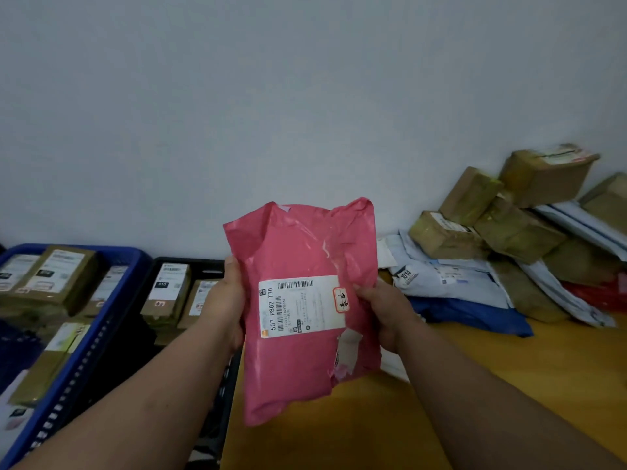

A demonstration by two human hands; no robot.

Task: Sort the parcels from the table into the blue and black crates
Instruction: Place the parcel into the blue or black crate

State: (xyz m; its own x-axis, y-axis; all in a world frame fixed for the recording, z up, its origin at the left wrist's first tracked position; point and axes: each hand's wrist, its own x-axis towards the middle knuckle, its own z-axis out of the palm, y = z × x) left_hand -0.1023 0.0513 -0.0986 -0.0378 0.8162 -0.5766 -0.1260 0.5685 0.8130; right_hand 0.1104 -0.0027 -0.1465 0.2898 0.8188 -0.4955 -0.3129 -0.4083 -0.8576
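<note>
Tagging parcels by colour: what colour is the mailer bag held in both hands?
Pink mailer bag, with a white shipping label; seen in the head view.

Parcel sorting room, piled parcels [502, 232], blue crate [84, 351], black crate [203, 266]

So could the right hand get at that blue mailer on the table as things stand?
Probably not yet: the right hand is gripping the pink parcel along with the left hand. The path to the blue mailer looks clear.
</note>
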